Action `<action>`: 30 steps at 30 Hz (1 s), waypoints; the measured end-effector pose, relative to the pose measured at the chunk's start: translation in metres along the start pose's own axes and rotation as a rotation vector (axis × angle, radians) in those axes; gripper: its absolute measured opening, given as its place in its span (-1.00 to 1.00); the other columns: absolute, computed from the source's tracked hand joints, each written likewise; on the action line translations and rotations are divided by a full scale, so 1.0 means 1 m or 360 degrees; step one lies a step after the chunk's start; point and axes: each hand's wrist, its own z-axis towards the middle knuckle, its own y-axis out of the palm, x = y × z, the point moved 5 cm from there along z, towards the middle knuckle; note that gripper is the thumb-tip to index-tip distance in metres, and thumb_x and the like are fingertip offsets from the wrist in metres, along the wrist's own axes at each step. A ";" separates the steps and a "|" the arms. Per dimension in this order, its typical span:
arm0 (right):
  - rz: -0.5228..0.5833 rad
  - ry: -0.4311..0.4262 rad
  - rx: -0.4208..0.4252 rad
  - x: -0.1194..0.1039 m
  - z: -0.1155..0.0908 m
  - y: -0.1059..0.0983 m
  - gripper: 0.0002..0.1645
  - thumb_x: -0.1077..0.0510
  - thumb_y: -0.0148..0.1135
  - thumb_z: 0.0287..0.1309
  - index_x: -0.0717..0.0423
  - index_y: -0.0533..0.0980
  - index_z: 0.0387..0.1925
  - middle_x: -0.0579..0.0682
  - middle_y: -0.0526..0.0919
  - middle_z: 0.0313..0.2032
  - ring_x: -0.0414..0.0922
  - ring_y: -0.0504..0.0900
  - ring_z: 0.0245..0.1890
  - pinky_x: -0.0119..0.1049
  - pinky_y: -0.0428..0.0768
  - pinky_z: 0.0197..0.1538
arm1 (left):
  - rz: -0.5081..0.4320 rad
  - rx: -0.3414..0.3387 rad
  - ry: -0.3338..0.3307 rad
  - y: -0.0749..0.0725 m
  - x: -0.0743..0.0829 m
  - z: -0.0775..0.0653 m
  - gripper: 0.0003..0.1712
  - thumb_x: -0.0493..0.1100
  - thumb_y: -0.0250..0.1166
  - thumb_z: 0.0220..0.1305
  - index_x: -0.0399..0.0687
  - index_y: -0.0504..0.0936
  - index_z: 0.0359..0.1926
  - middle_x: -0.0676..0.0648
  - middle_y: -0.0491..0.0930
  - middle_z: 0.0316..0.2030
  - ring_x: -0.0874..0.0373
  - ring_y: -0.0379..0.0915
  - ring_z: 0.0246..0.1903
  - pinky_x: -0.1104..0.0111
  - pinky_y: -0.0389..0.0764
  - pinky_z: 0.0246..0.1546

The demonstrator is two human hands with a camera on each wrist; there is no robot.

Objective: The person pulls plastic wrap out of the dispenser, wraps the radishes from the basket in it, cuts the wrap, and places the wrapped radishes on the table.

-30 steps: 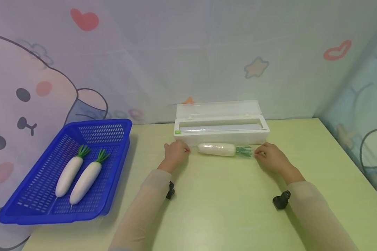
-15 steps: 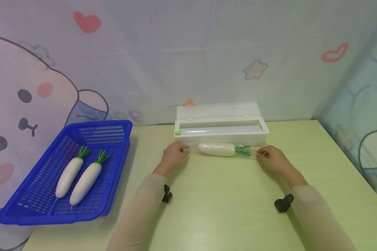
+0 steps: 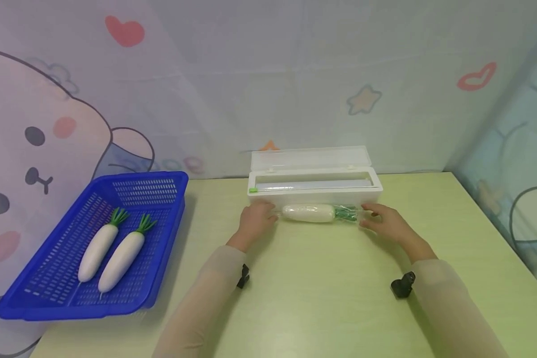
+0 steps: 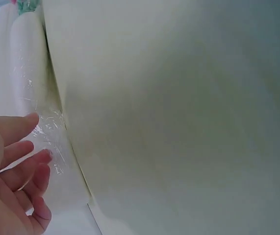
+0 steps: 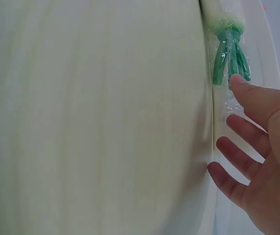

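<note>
A white radish [image 3: 309, 213] with green tops [image 3: 345, 213] lies in clear, shiny cling film, along the front of a white cling film dispenser [image 3: 315, 199]. At its root end is my left hand [image 3: 256, 219], thumb and fingers parted and loosely bent beside the crinkled loose film [image 4: 49, 129]. My right hand [image 3: 385, 221] is at the leafy end with its fingers spread. In the right wrist view the thumb [image 5: 257, 100] overlaps the film-covered green tops [image 5: 232, 56]. Neither hand grips the radish.
The dispenser's lid [image 3: 311, 158] stands raised, with a film roll [image 3: 313, 184] inside and a green slider [image 3: 253, 190] at its left end. Two unwrapped radishes [image 3: 121, 262] lie in a blue basket [image 3: 166, 238] at the left. A printed curtain [image 3: 232, 89] hangs behind the table [image 3: 313, 298].
Both hands pinched the film ends earlier; their fingers have since loosened and parted. The hands have come slightly inward toward the radish, which stays in place.
</note>
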 end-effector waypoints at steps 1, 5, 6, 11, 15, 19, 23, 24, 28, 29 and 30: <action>0.0000 0.0006 -0.0010 -0.001 0.001 0.001 -0.31 0.09 0.21 0.28 0.42 0.27 0.29 0.40 0.35 0.25 0.35 0.40 0.15 0.21 0.41 0.13 | -0.0003 -0.0006 -0.0022 0.000 0.000 0.001 -0.75 -0.10 0.30 0.24 -0.13 0.68 -0.13 -0.08 0.64 -0.09 0.01 0.52 -0.02 0.06 0.52 -0.13; -0.0006 0.0014 -0.0009 -0.003 0.008 0.002 -0.36 0.16 0.22 0.27 0.43 0.30 0.27 0.40 0.48 0.13 0.32 0.47 0.07 0.16 0.46 0.07 | -0.0022 -0.0060 -0.0130 0.000 0.000 0.004 -0.75 -0.11 0.32 0.20 -0.12 0.54 -0.54 -0.03 0.52 -0.46 0.06 0.44 -0.37 0.14 0.48 -0.30; -0.0010 0.0008 -0.0004 -0.004 0.010 0.003 -0.38 0.18 0.21 0.27 0.43 0.31 0.26 0.39 0.52 0.08 0.30 0.49 0.04 0.14 0.48 0.06 | -0.0025 -0.0078 -0.0155 0.000 0.000 0.004 -0.69 -0.11 0.32 0.20 -0.11 0.48 -0.60 -0.02 0.45 -0.53 0.07 0.38 -0.43 0.15 0.46 -0.33; -0.0021 -0.0036 0.0033 -0.004 0.018 0.008 -0.55 0.25 0.20 0.24 0.45 0.46 0.11 0.29 0.63 -0.15 0.18 0.57 -0.12 0.07 0.51 0.00 | -0.0042 -0.0197 -0.0204 0.002 0.002 0.006 -0.67 -0.11 0.30 0.24 -0.11 0.52 -0.63 0.02 0.38 -0.59 0.14 0.29 -0.50 0.25 0.43 -0.41; -0.0060 -0.0066 0.0085 -0.003 0.020 0.010 -0.67 0.27 0.19 0.24 0.43 0.55 -0.04 0.27 0.60 -0.16 0.15 0.56 -0.18 0.05 0.52 -0.07 | -0.0111 -0.0269 -0.0198 0.004 0.002 0.007 -0.68 -0.13 0.26 0.28 -0.14 0.61 -0.60 0.02 0.40 -0.61 0.16 0.28 -0.54 0.34 0.35 -0.49; -0.0036 -0.0064 0.0106 -0.004 0.019 0.011 -0.76 0.28 0.19 0.23 0.39 0.56 -0.13 0.29 0.57 -0.10 0.19 0.57 -0.15 0.08 0.52 -0.05 | -0.0244 -0.0268 -0.0199 0.006 -0.002 0.007 -0.68 -0.16 0.25 0.26 -0.12 0.55 -0.64 0.03 0.38 -0.62 0.18 0.27 -0.56 0.37 0.30 -0.50; 0.0003 -0.0019 0.0072 -0.003 0.015 0.015 -0.79 0.25 0.17 0.26 0.35 0.56 -0.16 0.25 0.63 -0.17 0.16 0.59 -0.15 0.05 0.53 -0.04 | -0.0343 -0.0275 -0.0170 0.006 -0.005 0.005 -0.72 -0.17 0.24 0.24 -0.12 0.54 -0.60 0.02 0.41 -0.57 0.16 0.29 -0.51 0.34 0.35 -0.41; 0.0006 -0.0012 0.0068 -0.003 0.013 0.017 -0.78 0.24 0.17 0.27 0.34 0.57 -0.16 0.23 0.65 -0.20 0.14 0.60 -0.16 0.03 0.54 -0.06 | -0.0361 -0.0276 -0.0155 0.005 -0.006 0.004 -0.74 -0.18 0.24 0.24 -0.13 0.56 -0.58 0.01 0.43 -0.55 0.15 0.30 -0.49 0.32 0.36 -0.38; 0.0054 -0.0017 0.0086 -0.007 0.004 0.019 -0.78 0.23 0.18 0.27 0.34 0.56 -0.15 0.17 0.67 -0.24 0.07 0.61 -0.20 -0.10 0.56 -0.11 | -0.0425 -0.0254 -0.0062 0.000 -0.008 -0.002 -0.83 -0.19 0.23 0.28 -0.16 0.66 -0.41 -0.03 0.59 -0.41 0.14 0.41 -0.40 0.26 0.45 -0.25; 0.0081 -0.0022 0.0100 -0.008 0.000 0.019 -0.76 0.24 0.19 0.26 0.35 0.55 -0.13 0.17 0.67 -0.24 0.06 0.62 -0.20 -0.15 0.56 -0.12 | -0.0450 -0.0246 -0.0043 -0.001 -0.009 -0.004 -0.84 -0.18 0.23 0.29 -0.16 0.68 -0.36 -0.04 0.62 -0.37 0.13 0.43 -0.37 0.26 0.46 -0.23; 0.0109 -0.0029 0.0118 -0.011 -0.003 0.018 -0.74 0.24 0.20 0.26 0.36 0.54 -0.10 0.18 0.67 -0.24 0.04 0.62 -0.20 -0.20 0.57 -0.12 | -0.0480 -0.0238 -0.0023 -0.003 -0.010 -0.006 -0.84 -0.18 0.24 0.30 -0.15 0.70 -0.32 -0.04 0.65 -0.33 0.13 0.44 -0.35 0.27 0.47 -0.23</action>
